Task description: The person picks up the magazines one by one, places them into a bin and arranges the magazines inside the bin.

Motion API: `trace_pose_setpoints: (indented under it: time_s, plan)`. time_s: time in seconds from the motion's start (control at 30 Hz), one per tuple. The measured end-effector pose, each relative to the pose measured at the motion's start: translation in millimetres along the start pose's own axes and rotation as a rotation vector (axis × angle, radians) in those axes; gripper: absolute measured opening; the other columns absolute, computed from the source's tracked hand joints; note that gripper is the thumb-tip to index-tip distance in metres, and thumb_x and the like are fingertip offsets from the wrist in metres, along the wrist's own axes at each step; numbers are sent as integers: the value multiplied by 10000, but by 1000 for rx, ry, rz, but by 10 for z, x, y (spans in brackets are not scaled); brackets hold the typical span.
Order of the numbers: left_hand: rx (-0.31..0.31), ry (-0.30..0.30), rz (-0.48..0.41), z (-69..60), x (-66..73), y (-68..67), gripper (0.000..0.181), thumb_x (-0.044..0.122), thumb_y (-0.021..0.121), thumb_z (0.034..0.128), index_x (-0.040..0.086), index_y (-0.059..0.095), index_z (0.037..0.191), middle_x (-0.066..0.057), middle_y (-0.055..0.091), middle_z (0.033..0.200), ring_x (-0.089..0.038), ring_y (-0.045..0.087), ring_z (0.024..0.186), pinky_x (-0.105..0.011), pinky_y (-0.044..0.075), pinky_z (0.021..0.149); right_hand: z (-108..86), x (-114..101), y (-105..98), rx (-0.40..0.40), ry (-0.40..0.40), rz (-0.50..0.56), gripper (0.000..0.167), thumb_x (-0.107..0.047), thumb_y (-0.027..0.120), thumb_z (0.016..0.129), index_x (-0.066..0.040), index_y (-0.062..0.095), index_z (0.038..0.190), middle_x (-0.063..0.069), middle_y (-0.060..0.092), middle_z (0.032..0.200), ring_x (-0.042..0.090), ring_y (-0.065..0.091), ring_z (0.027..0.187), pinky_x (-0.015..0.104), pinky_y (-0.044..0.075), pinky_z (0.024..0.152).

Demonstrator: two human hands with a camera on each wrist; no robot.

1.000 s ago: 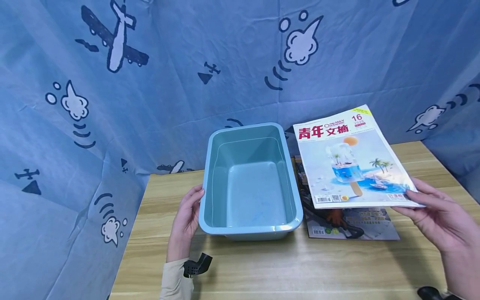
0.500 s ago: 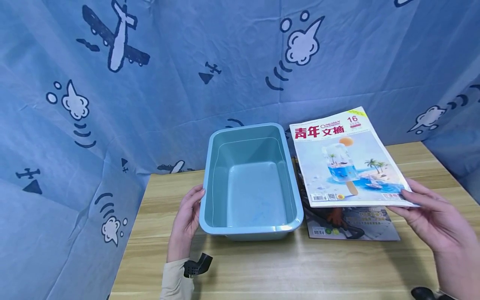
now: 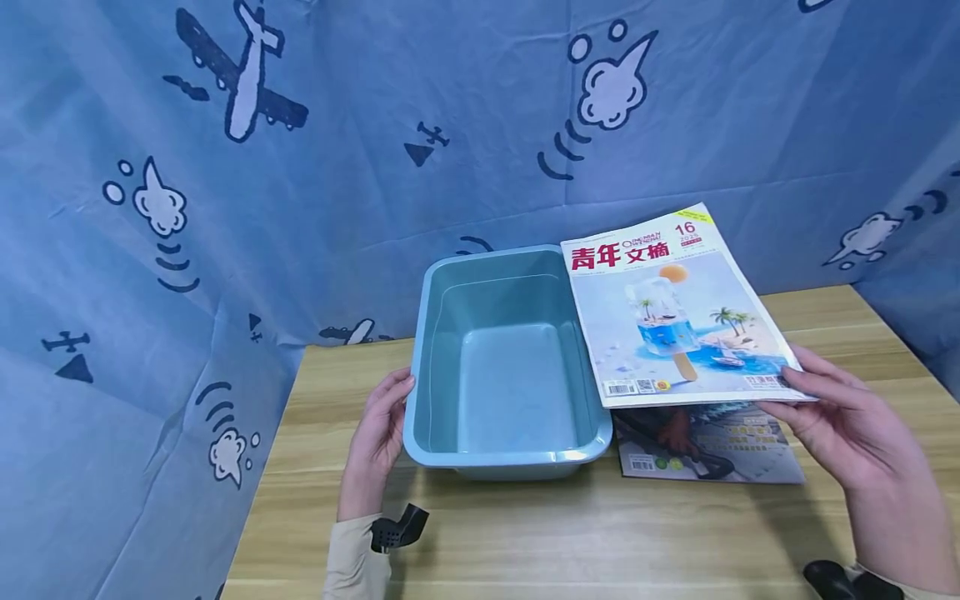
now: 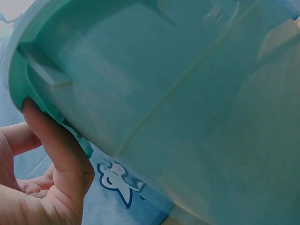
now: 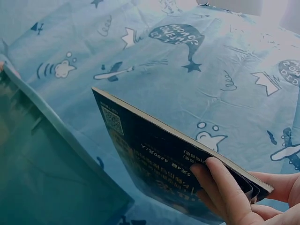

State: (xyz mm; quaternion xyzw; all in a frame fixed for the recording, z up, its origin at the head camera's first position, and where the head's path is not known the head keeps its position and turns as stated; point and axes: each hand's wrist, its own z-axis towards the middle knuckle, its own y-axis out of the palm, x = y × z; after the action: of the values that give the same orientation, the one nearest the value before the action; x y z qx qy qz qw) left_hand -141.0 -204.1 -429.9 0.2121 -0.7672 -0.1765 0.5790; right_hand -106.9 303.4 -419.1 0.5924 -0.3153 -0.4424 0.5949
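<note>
Blue plastic made up the one basin [image 3: 517, 392] in the head view, set on the wooden table [image 3: 525, 533] before a printed cloth [image 3: 465, 100]. Two magazines showed: a white-covered magazine [image 3: 675, 321], lifted and tilted, and a dark magazine [image 3: 712, 450] flat on the table to the basin's right, partly covered from sight. Two hands were in view. The left hand [image 3: 378, 429] had its fingers bent at the basin's left rim, gripping it; the right hand [image 3: 840, 417] pinched the white-covered magazine at its near right corner, thumb on top. Against a second ago, that magazine had moved left, so its left edge now crossed the basin's right rim in sight; basin and dark magazine had kept their places.

In the left wrist view, one hand had a finger hooked up under the rim of the single basin.

In the right wrist view, one hand held one magazine between thumb and fingers, its dark back cover showing; cloth appeared between its far corner and the basin at left.
</note>
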Motion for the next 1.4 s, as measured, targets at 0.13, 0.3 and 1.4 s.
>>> trace_pose_setpoints:
  time_s: [0.13, 0.3, 1.4]
  plan:
    - [-3, -6, -6, 7, 1, 11, 179, 42, 505, 1075, 7, 574, 1236, -116, 694, 1060, -171, 765, 902, -260, 620, 855, 34, 23, 20, -22, 12, -3, 565, 65, 96, 1085, 80, 535, 1441, 349, 542, 1398, 541, 501, 1306, 623, 396, 1105]
    - [12, -15, -8, 9, 3, 23, 179, 42, 522, 1068, 7, 570, 1237, -113, 690, 1064, -170, 761, 917, -276, 616, 876, 80, 78, 36, -50, 28, -10, 564, 70, 94, 1082, 85, 520, 1451, 350, 531, 1414, 541, 489, 1318, 632, 389, 1100]
    - [11, -11, -24, 6, -7, 7, 163, 41, 510, 1075, 27, 598, 1211, -101, 708, 1028, -151, 762, 877, -251, 623, 840, 401, 453, 97, 21, 49, 18, 438, 70, 233, 1098, 122, 582, 1359, 374, 556, 1353, 548, 536, 1267, 647, 400, 1080]
